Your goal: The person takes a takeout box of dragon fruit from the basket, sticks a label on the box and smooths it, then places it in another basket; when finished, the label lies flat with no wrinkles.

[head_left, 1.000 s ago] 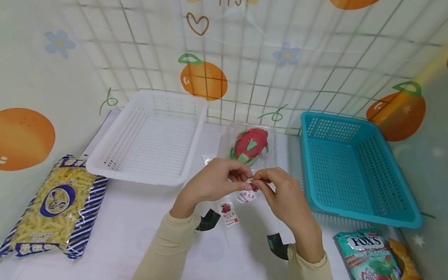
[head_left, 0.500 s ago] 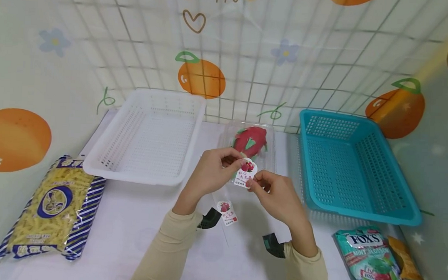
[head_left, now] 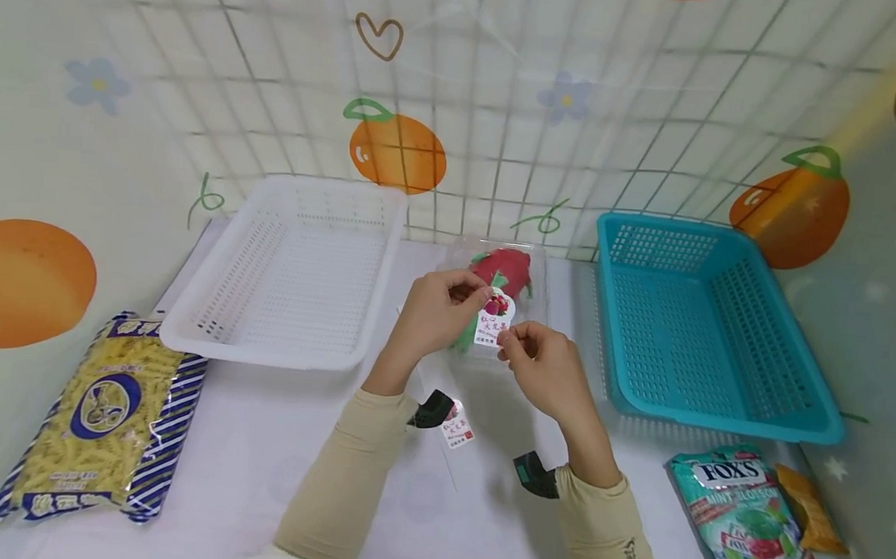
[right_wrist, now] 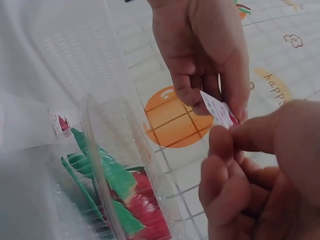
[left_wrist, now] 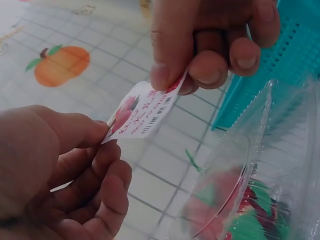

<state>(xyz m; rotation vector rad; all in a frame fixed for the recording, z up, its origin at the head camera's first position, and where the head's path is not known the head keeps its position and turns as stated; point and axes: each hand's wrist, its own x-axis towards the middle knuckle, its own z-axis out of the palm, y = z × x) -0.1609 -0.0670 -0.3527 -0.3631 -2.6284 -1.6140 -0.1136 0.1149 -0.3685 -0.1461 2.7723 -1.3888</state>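
A small white sticker (head_left: 494,321) printed with red fruit and writing is held up between both hands. My left hand (head_left: 437,312) pinches its upper left corner between thumb and forefinger. At its lower right corner, my right hand (head_left: 549,371) has the same thumb-and-finger pinch. Behind the sticker lies a red dragon fruit (head_left: 510,267) with green scales, inside a clear plastic box (head_left: 539,304); the hands and sticker cover part of both. In the left wrist view, the sticker (left_wrist: 145,112) hangs in the air, apart from the box (left_wrist: 265,115).
Another such sticker (head_left: 457,428) lies on the table near the left wrist. A white basket (head_left: 287,360) stands at the left, a teal basket (head_left: 727,425) at the right. A pasta bag (head_left: 104,415) lies far left; a candy bag (head_left: 742,509) and an orange packet (head_left: 809,508) lie right.
Both hands have moved up and away toward the box, carrying the sticker. Earlier it was lower and mostly behind the fingers; now its printed face shows before the dragon fruit.
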